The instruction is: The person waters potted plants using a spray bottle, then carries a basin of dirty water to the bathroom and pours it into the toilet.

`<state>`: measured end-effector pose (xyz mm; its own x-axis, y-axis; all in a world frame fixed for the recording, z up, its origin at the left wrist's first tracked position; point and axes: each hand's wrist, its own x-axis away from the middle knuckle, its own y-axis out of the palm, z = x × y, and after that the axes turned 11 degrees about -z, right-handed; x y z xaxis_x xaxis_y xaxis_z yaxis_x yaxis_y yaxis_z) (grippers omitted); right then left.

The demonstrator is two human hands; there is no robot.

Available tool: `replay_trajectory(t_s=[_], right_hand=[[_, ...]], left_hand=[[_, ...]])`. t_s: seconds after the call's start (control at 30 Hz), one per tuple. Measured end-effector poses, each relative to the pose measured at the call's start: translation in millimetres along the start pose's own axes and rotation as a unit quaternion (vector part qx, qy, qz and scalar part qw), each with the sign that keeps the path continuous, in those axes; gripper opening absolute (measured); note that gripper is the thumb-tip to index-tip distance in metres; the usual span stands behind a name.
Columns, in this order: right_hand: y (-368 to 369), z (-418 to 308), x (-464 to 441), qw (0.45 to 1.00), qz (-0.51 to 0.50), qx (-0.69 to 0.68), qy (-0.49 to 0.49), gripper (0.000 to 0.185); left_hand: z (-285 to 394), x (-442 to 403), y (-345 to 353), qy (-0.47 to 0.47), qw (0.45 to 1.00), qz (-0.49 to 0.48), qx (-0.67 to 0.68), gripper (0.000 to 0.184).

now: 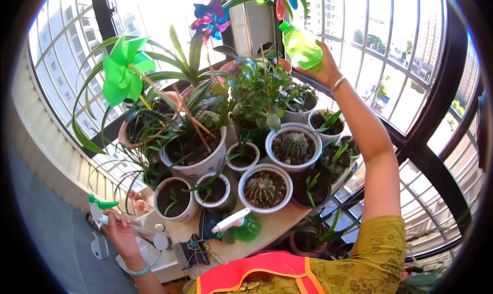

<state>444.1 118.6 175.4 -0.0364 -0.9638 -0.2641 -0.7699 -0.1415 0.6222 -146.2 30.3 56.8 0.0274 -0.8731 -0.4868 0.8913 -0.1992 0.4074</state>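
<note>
Bright daylight enters through tall dark-framed windows (414, 149) with metal bars, high-rise buildings (432, 32) outside; a cream ribbed wall (37, 132) flanks the pale table (277, 230).

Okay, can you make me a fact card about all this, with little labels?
left hand: holding a white-and-green spray head
right hand: holding a green bottle
cacti: two, in round white pots
green pinwheel: above the leaves
on the table: another sprayer
outside: tall buildings beyond bars

Worn on the head, the camera looks forward and down over the desk (276, 231)'s near edge — cacti (295, 146) close, barred windows (393, 57) beyond.
</note>
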Motion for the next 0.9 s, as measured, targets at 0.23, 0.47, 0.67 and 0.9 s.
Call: replay_trajectory(t_s=[0.23, 0.47, 0.67, 0.9], right_hand=[[-102, 19, -92, 0.997, -0.007, 0.075, 0.035, 0.059], [-94, 37, -110, 0.983, 0.093, 0.149, 0.049, 0.058], [-99, 47, -131, 0.960, 0.108, 0.249, 0.068, 0.061], [-83, 49, -136, 0.929, 0.126, 0.331, 0.103, 0.060]], left_hand=[[-3, -4, 38, 0.014, 0.995, 0.055, -0.076, 0.013], [-14, 4, 47, 0.015, 0.988, 0.121, -0.095, 0.011], [-27, 12, 19, 0.007, 0.986, 0.143, -0.082, 0.013], [-37, 18, -14, -0.009, 0.983, 0.173, -0.059, 0.013]])
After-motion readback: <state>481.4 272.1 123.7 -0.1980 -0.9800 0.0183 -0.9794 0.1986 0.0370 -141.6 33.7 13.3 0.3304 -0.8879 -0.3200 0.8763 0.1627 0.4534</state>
